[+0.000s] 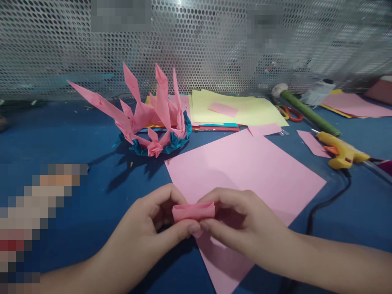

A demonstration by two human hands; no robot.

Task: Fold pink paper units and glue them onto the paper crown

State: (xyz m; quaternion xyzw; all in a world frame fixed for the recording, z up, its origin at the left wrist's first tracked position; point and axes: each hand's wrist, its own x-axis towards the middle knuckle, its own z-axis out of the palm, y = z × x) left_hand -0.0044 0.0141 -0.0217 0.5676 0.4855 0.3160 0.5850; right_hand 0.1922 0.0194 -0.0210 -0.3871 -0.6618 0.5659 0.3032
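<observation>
Head view: left grip (143, 226), right grip (251, 221) pinch folded pink paper (194, 212) above flat sheet (245, 169).

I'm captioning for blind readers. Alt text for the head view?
The left hand and right hand hold folded pink paper over a pink sheet on a blue table. A spiky origami crown stands left; a glue gun lies right.

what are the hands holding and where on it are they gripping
A small folded pink paper: left hand and right hand pinch it near its two ends, thumbs meeting close together at its lower edge.
</observation>
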